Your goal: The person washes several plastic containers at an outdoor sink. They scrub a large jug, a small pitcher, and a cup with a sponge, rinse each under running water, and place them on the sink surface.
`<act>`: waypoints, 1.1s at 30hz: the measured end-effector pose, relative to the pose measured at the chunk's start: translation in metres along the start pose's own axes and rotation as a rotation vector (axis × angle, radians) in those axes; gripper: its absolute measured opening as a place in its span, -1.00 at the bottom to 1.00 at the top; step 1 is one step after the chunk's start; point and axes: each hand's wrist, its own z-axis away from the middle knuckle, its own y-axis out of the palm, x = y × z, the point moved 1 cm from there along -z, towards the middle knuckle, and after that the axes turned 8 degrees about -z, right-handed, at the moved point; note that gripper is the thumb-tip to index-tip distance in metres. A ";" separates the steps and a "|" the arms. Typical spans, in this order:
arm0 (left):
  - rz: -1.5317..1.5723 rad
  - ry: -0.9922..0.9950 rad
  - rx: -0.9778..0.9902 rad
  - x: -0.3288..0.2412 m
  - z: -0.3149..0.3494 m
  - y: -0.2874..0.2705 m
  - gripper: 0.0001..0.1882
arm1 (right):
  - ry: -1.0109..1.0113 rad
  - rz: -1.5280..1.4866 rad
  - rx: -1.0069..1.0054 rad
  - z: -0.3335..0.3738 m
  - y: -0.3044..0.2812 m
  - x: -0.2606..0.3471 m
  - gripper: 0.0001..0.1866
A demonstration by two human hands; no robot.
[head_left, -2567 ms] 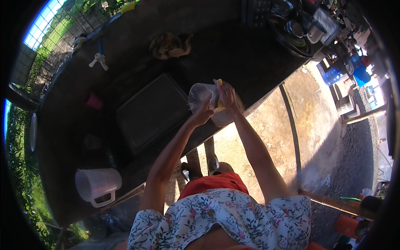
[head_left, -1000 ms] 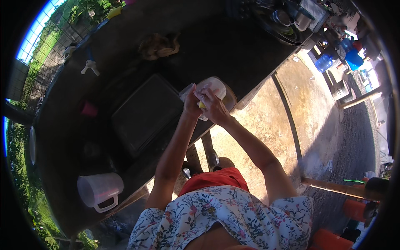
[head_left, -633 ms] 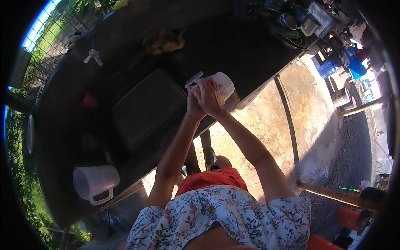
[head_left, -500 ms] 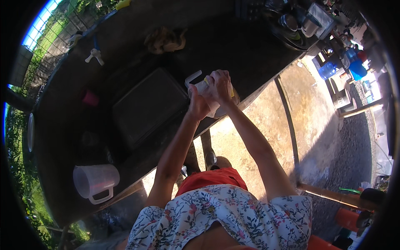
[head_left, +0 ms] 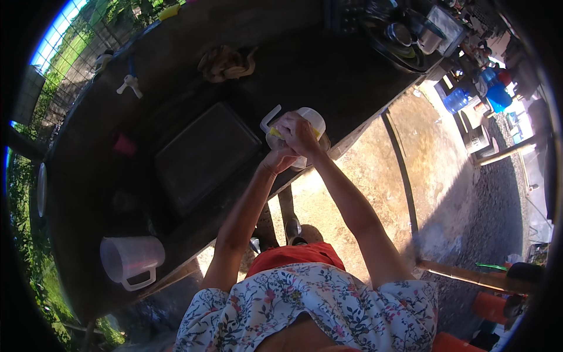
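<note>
Over the dark counter's front edge I hold a translucent plastic pitcher (head_left: 312, 116), its handle pointing away to the left. My left hand (head_left: 280, 159) is closed on the near side of the pitcher, fingers partly hidden. My right hand (head_left: 298, 134) lies across the pitcher, closed on a yellow sponge (head_left: 317, 134); only bits of the sponge show around the fingers. Another translucent pitcher (head_left: 130, 258), with a handle, rests at the counter's near left.
A dark rectangular basin (head_left: 208, 152) lies left of my hands, with a pink cup (head_left: 124, 144) beyond it. A bunched cloth (head_left: 226, 63) sits at the back. A white tap (head_left: 129, 85) is at the far left. Metal dishes (head_left: 400, 35) are stacked at the far right.
My right hand has shifted slightly left and down over the pitcher. The pitcher has turned, so its far right part now shows more. My left hand has moved a little nearer.
</note>
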 end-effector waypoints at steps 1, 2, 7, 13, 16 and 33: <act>0.262 0.132 0.089 -0.002 0.001 0.000 -0.38 | -0.104 -0.120 -0.023 0.011 0.003 0.003 -0.82; 0.427 0.138 0.005 -0.001 0.003 -0.001 -0.38 | -0.140 0.048 -0.075 0.022 0.005 0.005 -0.81; 0.620 0.176 -0.077 0.009 0.001 -0.001 -0.33 | -0.148 0.073 -0.682 0.046 0.005 0.007 -0.68; 0.100 0.058 -0.030 -0.003 0.016 -0.008 -0.42 | 0.269 -1.623 -0.515 0.040 -0.002 -0.080 -0.68; -0.249 -0.058 -0.118 -0.027 0.025 -0.014 -0.46 | 0.317 -1.577 -0.138 0.032 -0.025 -0.100 -0.68; -0.572 -0.044 -0.306 -0.053 0.034 -0.030 -0.85 | -0.444 0.104 0.215 0.017 -0.044 -0.001 -0.49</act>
